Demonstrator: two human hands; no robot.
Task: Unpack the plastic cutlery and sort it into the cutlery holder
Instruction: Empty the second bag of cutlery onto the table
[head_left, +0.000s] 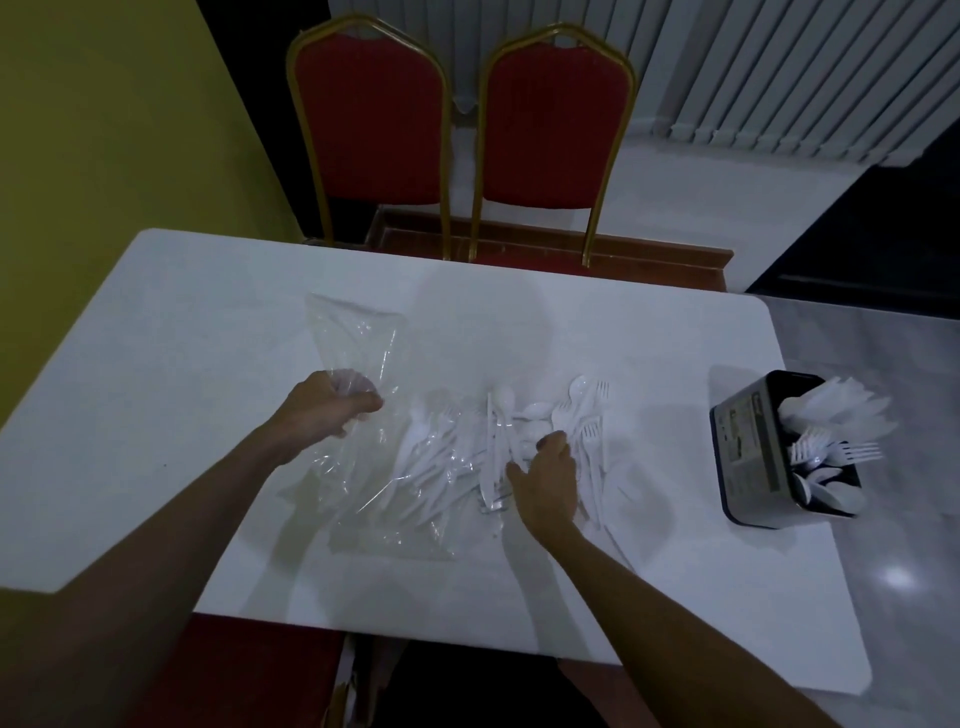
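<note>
Dim white tabletop (208, 322), with loose white cutlery under two bare hands.
The right hand (545, 483) lies on the heap of plastic cutlery (488, 457), fingertips lost among the white pieces, so its grip cannot be told. The left hand (332, 410) has its grip closed on the clear bag (358, 332), whose edges blur. The part-filled cutlery holder (748, 452) stands at the tabletop's right edge, with red chairs (371, 119) beyond.
</note>
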